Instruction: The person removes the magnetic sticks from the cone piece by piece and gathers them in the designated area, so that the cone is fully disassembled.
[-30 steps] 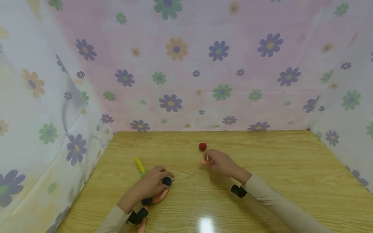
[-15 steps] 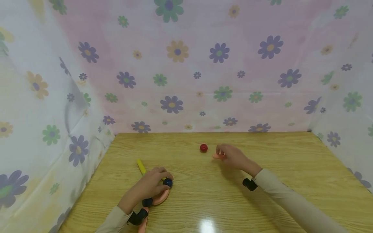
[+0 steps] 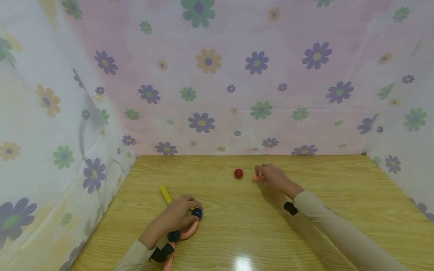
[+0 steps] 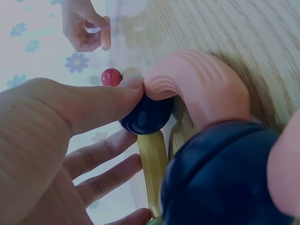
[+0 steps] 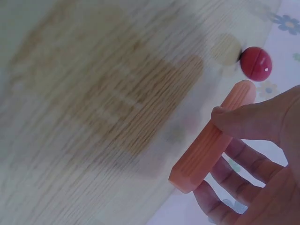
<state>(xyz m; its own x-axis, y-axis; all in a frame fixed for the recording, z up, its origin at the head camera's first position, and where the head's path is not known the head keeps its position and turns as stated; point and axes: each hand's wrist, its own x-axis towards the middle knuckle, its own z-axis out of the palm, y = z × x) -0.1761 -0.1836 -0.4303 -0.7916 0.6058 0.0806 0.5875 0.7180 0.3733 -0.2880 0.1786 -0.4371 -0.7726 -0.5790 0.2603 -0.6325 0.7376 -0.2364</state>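
My left hand (image 3: 174, 216) holds a dark blue ball (image 3: 197, 213) between thumb and fingers. In the left wrist view, a ribbed yellow rod (image 4: 152, 164) and a curved pink rod (image 4: 215, 89) meet at that ball. The curved rod's other end joins a second dark blue ball (image 4: 220, 178). From under the left hand, a yellow rod (image 3: 165, 194) sticks out at the far side. My right hand (image 3: 276, 178) pinches a short ribbed orange-pink rod (image 5: 213, 140), thumb on one side and fingers on the other. The rod hovers above the table.
A shiny red ball (image 3: 239, 173) lies on the wooden table (image 3: 223, 210), just left of the right hand. Near the front edge, a straight pink rod (image 3: 169, 258) runs past the left wrist. Flower-patterned cloth (image 3: 223, 94) stands behind the table and on both sides.
My right hand has moved rightward and farther from me with the orange-pink rod, away from the red ball. The left hand has stayed on the dark blue ball.
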